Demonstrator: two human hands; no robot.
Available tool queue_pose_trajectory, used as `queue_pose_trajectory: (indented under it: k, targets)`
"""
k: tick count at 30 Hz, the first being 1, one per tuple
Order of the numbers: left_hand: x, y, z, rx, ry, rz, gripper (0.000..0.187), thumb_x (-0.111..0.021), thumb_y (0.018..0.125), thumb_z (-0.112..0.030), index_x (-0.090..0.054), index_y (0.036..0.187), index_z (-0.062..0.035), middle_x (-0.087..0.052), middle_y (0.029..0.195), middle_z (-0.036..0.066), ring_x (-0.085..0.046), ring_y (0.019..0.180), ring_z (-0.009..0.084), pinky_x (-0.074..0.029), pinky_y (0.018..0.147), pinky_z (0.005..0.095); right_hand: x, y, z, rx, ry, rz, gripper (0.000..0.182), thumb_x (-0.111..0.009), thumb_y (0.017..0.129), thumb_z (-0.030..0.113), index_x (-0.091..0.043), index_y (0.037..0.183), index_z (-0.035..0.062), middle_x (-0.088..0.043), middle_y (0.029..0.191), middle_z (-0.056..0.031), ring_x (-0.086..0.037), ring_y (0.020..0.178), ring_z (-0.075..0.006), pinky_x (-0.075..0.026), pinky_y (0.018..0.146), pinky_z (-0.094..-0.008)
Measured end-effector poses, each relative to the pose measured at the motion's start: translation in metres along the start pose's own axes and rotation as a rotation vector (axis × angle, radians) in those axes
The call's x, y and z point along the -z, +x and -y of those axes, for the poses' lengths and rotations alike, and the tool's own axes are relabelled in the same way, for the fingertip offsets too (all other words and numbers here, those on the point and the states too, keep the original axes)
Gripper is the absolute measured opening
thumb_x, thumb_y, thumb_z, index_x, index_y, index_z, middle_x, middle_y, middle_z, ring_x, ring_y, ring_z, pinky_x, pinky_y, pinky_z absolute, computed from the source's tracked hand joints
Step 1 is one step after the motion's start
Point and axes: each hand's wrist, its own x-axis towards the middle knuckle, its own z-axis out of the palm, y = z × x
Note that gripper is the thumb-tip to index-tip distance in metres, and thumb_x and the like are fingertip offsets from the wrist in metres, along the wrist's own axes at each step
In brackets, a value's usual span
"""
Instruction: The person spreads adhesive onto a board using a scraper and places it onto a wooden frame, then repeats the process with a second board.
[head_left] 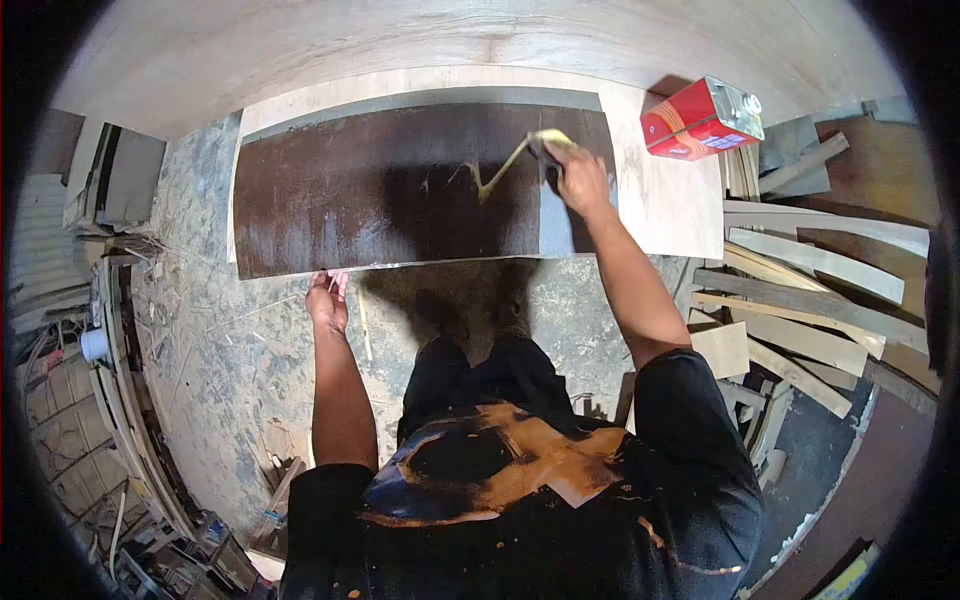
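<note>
A dark brown sheet (330,190) lies across a pale board, its surface partly streaked with a greyish film. My left hand (328,300) is closed at the sheet's near left edge, fingers at or under the rim. Over the sheet's right side, my right hand (580,180) grips a small spreader (549,136) coated in yellowish glue. Its exact shape is partly hidden by my fingers. From it a strand of yellow glue (492,187) runs down and left to the brown surface. A grey strip (556,215) shows on the sheet below my right hand.
A red metal can (690,122) stands on the right end of the pale board (668,215). Wood offcuts (800,320) are piled to the right. Planks and scraps (135,420) line the left side. Below, the concrete floor (230,360) carries small debris.
</note>
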Motion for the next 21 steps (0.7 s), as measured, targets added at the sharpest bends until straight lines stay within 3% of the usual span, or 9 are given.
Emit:
queue_pose_trajectory:
  k: [3, 5, 7, 10, 11, 13, 15, 18, 21]
  targets:
    - [0.004, 0.004, 0.005, -0.048, -0.009, 0.01, 0.016, -0.045, 0.088, -0.003, -0.05, 0.103, -0.0032, -0.054, 0.092, 0.008, -0.056, 0.085, 0.0224, -0.052, 0.081, 0.0383, -0.063, -0.06, -0.028, 0.204, -0.178, 0.058, 0.051, -0.053, 0.075, 0.007, -0.051, 0.124, 0.022, -0.05, 0.128, -0.0037, -0.045, 0.119, -0.02, -0.032, 0.1, -0.0412]
    - [0.005, 0.002, 0.006, -0.041, 0.005, 0.007, 0.017, -0.044, 0.088, -0.001, -0.05, 0.104, -0.0039, -0.054, 0.095, 0.007, -0.056, 0.087, 0.0221, -0.052, 0.082, 0.0374, -0.04, -0.101, -0.019, 0.232, -0.193, 0.092, 0.052, -0.053, 0.074, 0.005, -0.052, 0.123, 0.0228, -0.053, 0.125, -0.0022, -0.046, 0.118, -0.0213, -0.03, 0.102, -0.0412]
    - [0.005, 0.003, 0.007, -0.084, 0.005, 0.027, 0.015, -0.046, 0.089, -0.005, -0.05, 0.104, -0.0032, -0.053, 0.095, 0.007, -0.054, 0.087, 0.0215, -0.051, 0.084, 0.0349, -0.005, -0.109, -0.022, 0.364, -0.028, 0.292, 0.052, -0.052, 0.071, 0.002, -0.056, 0.118, 0.0246, -0.059, 0.116, -0.0042, -0.054, 0.109, -0.0221, -0.037, 0.097, -0.0422]
    - [0.003, 0.003, 0.007, -0.099, 0.001, -0.026, 0.022, -0.046, 0.088, -0.005, -0.048, 0.11, -0.0022, -0.053, 0.097, 0.009, -0.054, 0.089, 0.0239, -0.05, 0.086, 0.039, 0.03, -0.042, -0.033, 0.258, -0.071, 0.25, 0.046, -0.049, 0.07, 0.003, -0.063, 0.108, 0.0254, -0.065, 0.099, -0.0107, -0.065, 0.08, -0.0269, -0.051, 0.077, -0.042]
    - [0.002, 0.002, 0.008, -0.101, -0.017, -0.065, 0.022, -0.046, 0.089, -0.006, -0.047, 0.11, -0.0014, -0.053, 0.097, 0.009, -0.054, 0.088, 0.0242, -0.049, 0.087, 0.0395, 0.035, -0.009, -0.042, 0.188, -0.09, 0.273, 0.048, -0.047, 0.074, 0.003, -0.058, 0.115, 0.0254, -0.06, 0.109, -0.0091, -0.063, 0.085, -0.029, -0.051, 0.076, -0.0408]
    - [-0.001, -0.002, 0.011, -0.11, -0.036, -0.092, 0.022, -0.046, 0.089, -0.007, -0.047, 0.109, -0.0007, -0.053, 0.097, 0.01, -0.054, 0.088, 0.0244, -0.049, 0.087, 0.0396, 0.041, 0.046, -0.045, 0.14, -0.073, 0.148, 0.047, -0.048, 0.073, 0.002, -0.058, 0.114, 0.0217, -0.061, 0.106, -0.011, -0.062, 0.085, -0.0309, -0.05, 0.075, -0.0414]
    - [0.001, -0.002, 0.013, -0.125, -0.046, -0.121, 0.022, -0.046, 0.089, -0.008, -0.047, 0.109, -0.0001, -0.053, 0.096, 0.01, -0.054, 0.088, 0.0245, -0.049, 0.087, 0.0398, 0.006, 0.085, -0.071, 0.151, -0.054, 0.16, 0.047, -0.05, 0.072, 0.004, -0.058, 0.114, 0.0228, -0.061, 0.107, -0.0112, -0.06, 0.088, -0.0328, -0.049, 0.076, -0.042]
    - [0.008, 0.005, 0.015, -0.148, -0.045, -0.073, 0.021, -0.046, 0.089, -0.01, -0.048, 0.107, 0.0012, -0.054, 0.096, 0.01, -0.054, 0.088, 0.0254, -0.049, 0.088, 0.0408, -0.018, 0.076, -0.065, 0.21, -0.115, 0.23, 0.046, -0.049, 0.076, 0.008, -0.055, 0.118, 0.0274, -0.061, 0.108, -0.0096, -0.059, 0.096, -0.0305, -0.047, 0.082, -0.0415]
    - [0.009, 0.004, 0.014, -0.15, -0.036, -0.05, 0.02, -0.046, 0.089, -0.011, -0.049, 0.105, 0.0012, -0.054, 0.096, 0.011, -0.053, 0.089, 0.0256, -0.049, 0.088, 0.0412, -0.029, 0.036, -0.053, 0.032, -0.034, 0.431, 0.047, -0.053, 0.076, 0.011, -0.053, 0.119, 0.0283, -0.058, 0.115, -0.0051, -0.056, 0.104, -0.0263, -0.044, 0.085, -0.0413]
